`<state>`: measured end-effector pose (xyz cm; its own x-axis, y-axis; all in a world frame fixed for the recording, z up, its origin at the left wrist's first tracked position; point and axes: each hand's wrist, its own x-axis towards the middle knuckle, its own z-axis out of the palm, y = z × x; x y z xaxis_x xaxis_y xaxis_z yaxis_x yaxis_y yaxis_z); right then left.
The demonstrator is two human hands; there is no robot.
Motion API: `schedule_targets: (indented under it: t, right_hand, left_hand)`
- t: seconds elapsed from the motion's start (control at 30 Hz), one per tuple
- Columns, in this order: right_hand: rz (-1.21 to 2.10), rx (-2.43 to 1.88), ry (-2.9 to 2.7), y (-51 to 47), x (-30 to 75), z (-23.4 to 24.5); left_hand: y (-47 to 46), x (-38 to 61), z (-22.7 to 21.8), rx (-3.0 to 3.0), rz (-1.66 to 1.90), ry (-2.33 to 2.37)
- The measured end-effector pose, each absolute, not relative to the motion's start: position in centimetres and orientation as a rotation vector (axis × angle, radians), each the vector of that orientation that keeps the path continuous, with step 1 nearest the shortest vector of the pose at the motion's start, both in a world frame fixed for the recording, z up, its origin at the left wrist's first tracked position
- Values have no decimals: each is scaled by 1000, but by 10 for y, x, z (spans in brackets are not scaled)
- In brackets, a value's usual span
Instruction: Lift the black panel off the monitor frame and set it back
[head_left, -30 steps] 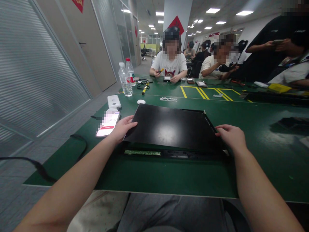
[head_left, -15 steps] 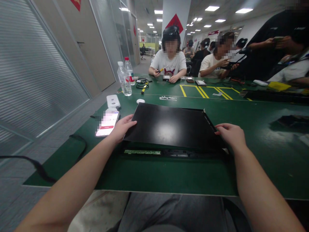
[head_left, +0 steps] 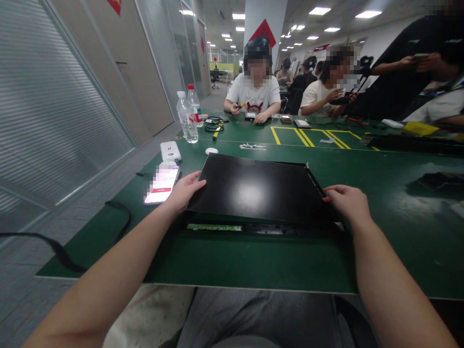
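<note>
A flat, glossy black screen panel (head_left: pixel 250 188) lies askew over a shallow black frame (head_left: pixel 290 229), with light glaring off its middle. Along the frame's near side shows a strip of green circuit board (head_left: pixel 213 227). My left hand (head_left: pixel 184 193) grips the panel's left edge, thumb on top and fingers partly hidden beneath. At the right side, my right hand (head_left: pixel 348 203) has its fingers closed on the frame's rim, close to the panel's edge. Whether those fingers also touch the panel I cannot tell.
Left of the panel are a lit phone (head_left: pixel 162 184), a white power bank (head_left: pixel 170 151) and two water bottles (head_left: pixel 187 121). A small white case (head_left: pixel 211 151) sits behind the panel. Across the green table (head_left: pixel 253 266), a person (head_left: pixel 255 92) holds a screwdriver. Dark material (head_left: pixel 440 181) lies at right.
</note>
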<state>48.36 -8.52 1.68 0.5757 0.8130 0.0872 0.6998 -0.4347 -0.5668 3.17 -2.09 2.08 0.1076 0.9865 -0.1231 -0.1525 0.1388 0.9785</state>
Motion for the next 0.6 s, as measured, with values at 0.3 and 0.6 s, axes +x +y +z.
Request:
schedule_targets:
  t: [0.3,0.6]
  right_hand:
    - [232,-2265,-1294,-81,487,12]
    - [296,-2249,-1240,-82,488,13]
  left_hand:
    - [-21,31,20,1027,1125,1102]
    - [-17,31,22,950,1092,1106]
